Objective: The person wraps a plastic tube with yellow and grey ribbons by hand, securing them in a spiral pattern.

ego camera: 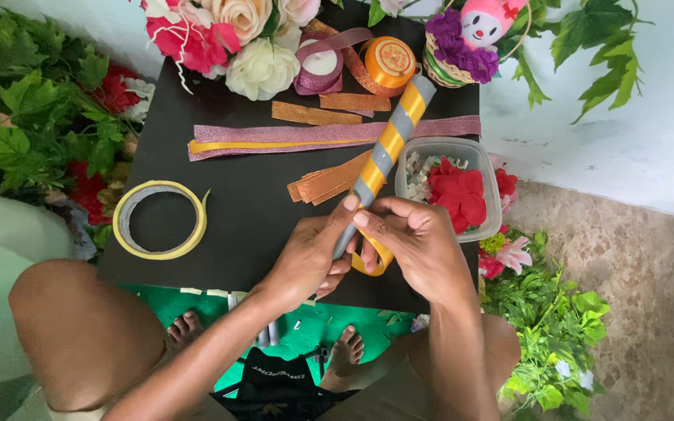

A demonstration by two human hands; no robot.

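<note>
A grey stick (388,144) wound in a spiral with yellow ribbon slants up from my hands over the black table (243,218). My left hand (310,253) grips its lower end. My right hand (419,242) presses the loose yellow ribbon (372,261) against the stick near that end, thumb and forefinger pinching it; the ribbon loops below my fingers.
A tape roll (160,219) lies on the left. Glitter ribbon strips (306,136), an orange ribbon spool (389,61) and artificial flowers (232,39) fill the back. A clear box of red petals (450,187) sits right of the stick. Leafy garlands (33,125) flank both sides.
</note>
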